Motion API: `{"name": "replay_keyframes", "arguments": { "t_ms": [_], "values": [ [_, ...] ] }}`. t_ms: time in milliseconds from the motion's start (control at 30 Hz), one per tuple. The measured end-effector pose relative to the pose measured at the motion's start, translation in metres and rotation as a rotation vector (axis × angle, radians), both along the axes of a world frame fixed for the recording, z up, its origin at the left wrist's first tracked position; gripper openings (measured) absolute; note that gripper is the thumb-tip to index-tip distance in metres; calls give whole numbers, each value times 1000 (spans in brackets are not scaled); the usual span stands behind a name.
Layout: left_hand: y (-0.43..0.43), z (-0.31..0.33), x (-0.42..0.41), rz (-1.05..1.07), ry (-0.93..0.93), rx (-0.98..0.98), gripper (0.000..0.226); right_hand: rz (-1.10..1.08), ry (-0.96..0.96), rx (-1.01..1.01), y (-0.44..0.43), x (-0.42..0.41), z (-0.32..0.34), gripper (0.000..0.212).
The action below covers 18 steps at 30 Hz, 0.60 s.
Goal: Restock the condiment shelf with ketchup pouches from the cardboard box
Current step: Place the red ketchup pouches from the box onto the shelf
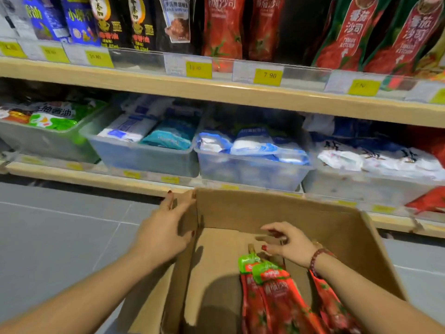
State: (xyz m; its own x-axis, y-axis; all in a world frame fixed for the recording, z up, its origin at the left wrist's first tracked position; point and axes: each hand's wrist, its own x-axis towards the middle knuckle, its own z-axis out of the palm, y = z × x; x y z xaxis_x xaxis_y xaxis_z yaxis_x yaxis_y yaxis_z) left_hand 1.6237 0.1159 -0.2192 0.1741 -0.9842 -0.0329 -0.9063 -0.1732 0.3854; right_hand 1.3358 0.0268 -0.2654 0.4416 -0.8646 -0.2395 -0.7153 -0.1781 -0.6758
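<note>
At lower centre of the frame the left hand point(166, 227) grips the left wall of the open cardboard box point(337, 227), fingers outside and thumb over the edge. The right hand point(287, 244) hovers inside the box with fingers loosely spread and holding nothing, just above the green tops of the ketchup pouches point(272, 290) lying in the box at lower right. At upper right more red pouches stand on the shelf point(216, 89), above yellow price tags point(267, 77).
</note>
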Motion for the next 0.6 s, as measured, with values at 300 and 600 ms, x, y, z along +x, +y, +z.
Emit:
{"name": "replay_keyframes", "arguments": {
  "t_ms": [300, 600],
  "values": [
    [1, -28, -4, 58, 121, -196, 57, 132, 341, 206, 15, -21, -52, 72],
    [0, -36, 0, 60, 141, -215, 54, 200, 295, 247, 12, -6, -42, 46]
  ]
}}
